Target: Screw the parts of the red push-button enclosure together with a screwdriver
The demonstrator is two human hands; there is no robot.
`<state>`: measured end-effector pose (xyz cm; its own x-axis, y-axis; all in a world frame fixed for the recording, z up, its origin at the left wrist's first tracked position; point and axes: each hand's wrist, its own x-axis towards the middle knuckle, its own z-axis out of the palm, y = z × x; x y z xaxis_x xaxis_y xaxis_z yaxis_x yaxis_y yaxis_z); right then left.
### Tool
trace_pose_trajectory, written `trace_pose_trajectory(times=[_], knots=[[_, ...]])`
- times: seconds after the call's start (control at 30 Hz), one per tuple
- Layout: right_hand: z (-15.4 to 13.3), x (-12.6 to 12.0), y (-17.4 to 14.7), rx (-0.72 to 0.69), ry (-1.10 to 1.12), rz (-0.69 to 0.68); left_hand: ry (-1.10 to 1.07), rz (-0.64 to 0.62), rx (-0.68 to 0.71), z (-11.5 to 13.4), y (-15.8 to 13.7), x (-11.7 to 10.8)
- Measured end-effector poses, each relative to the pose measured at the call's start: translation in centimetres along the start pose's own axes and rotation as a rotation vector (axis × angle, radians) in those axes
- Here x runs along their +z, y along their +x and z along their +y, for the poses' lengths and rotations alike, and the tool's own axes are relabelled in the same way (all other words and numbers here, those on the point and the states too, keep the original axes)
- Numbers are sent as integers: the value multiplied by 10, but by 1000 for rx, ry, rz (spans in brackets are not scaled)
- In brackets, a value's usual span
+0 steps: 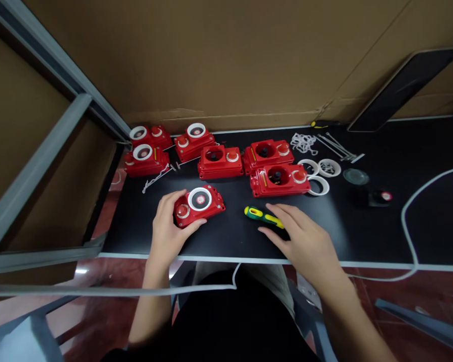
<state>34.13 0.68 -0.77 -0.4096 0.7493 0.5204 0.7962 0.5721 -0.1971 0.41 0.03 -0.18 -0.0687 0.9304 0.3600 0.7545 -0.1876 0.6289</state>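
Note:
My left hand (168,223) is closed around the left end of a red housing (214,205) on the black tabletop. This housing carries a white ring with a dark round face, and a red dome with a white collar. My right hand (300,234) hovers at a yellow and green screwdriver handle (254,213), thumb and fingers apart on either side of it. The screwdriver's shaft is hidden by the hand. Behind are open red housings without white rings: one in the middle (226,170), one at front right (260,188) and another behind it (249,157).
At the back left stand several ringed red housings (156,162). Loose white rings (325,186), white cords (304,143), a clear disc (356,176) and a small dark item (379,197) lie right. A dark panel (403,90) leans on the cardboard wall. A white cable (409,241) crosses the table edge.

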Motion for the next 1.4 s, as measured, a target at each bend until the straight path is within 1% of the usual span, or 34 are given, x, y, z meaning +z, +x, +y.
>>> trace_pose_trajectory(times=[0.1, 0.17, 0.2, 0.27, 0.37, 0.4, 0.47, 0.53, 0.63, 0.73, 0.9, 1.1, 1.23, 1.4], knots=[[-5, 6, 10, -63, -14, -26, -16, -29, -2, 2, 0, -3], [-6, 4, 17, -86, 27, -46, -25, -57, 0, 4, 1, -6], [-7, 0, 21, -74, 67, -51, -30, -72, 6, 5, 3, -7], [-8, -12, 29, 18, 160, -26, -42, -118, 17, 6, 7, -10], [-12, -34, 46, 194, 330, 140, -47, -226, 14, 6, 16, -12], [-15, -41, 53, 229, 408, 193, -45, -251, 14, 6, 18, -13], [-21, -49, 67, 254, 566, 228, -45, -273, 23, 4, 21, -13], [-27, -50, 80, 235, 664, 202, -52, -276, 38, 3, 22, -13], [-31, -42, 92, 156, 736, 159, -56, -295, 55, 2, 22, -13], [-30, -32, 98, 83, 800, 120, -62, -297, 63, 2, 22, -13], [-27, -21, 103, 28, 865, 34, -84, -301, 73, 3, 22, -14], [-25, -19, 102, 74, 834, -44, -74, -302, 71, 2, 23, -14], [-24, -24, 102, 16, 820, -42, -68, -301, 64, 1, 22, -13], [-23, -28, 104, -77, 729, -20, -79, -283, 81, 1, 21, -11]])
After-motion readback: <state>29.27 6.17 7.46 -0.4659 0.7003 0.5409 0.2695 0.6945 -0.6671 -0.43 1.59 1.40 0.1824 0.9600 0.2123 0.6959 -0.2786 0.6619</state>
